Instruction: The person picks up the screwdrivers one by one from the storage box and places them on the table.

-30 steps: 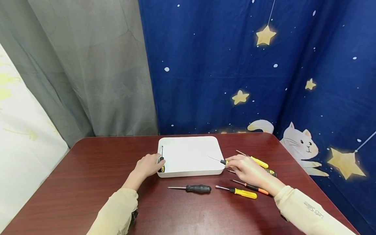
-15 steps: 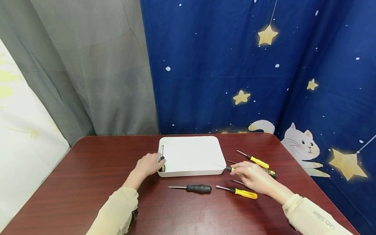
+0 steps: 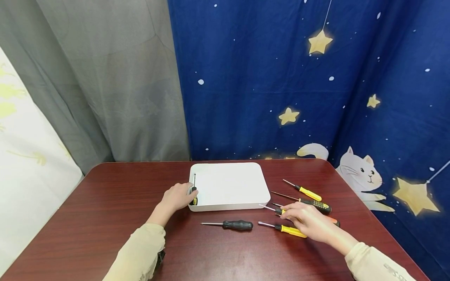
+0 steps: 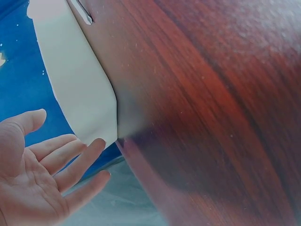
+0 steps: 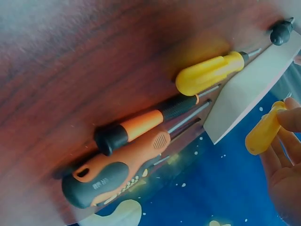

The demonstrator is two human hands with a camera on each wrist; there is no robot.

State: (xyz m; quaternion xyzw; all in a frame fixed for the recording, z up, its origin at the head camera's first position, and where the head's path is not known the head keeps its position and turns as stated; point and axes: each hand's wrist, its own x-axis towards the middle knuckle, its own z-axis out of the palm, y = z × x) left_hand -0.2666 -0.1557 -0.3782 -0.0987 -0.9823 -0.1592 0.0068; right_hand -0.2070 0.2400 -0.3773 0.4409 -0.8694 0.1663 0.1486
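Note:
My left hand (image 3: pixel 177 196) rests at the left end of a white box (image 3: pixel 230 183), fingers loosely extended in the left wrist view along the box's side (image 4: pixel 80 80). Beside that hand's fingertips, a black-and-yellow screwdriver (image 3: pixel 194 197) lies on the box top. With thumb and fingers, my right hand (image 3: pixel 309 220) pinches a yellow-handled screwdriver (image 5: pixel 263 132) over the table, its shaft pointing left toward the box's front right corner. Under and around this hand lie a yellow screwdriver (image 3: pixel 291 230), an orange-and-black one (image 5: pixel 141 125) and a thicker orange-and-black one (image 5: pixel 120 172).
A black screwdriver (image 3: pixel 238 225) lies in front of the box. Right of the box are a dark screwdriver with yellow dots (image 3: pixel 318 205) and another yellow-handled one (image 3: pixel 310 193). The red-brown table (image 3: pixel 116 203) ends at a blue starry curtain (image 3: pixel 246 97).
My right hand has moved right and toward the near edge with the pinched screwdriver, off the box's right edge and over the loose screwdrivers. The left hand stays at the box.

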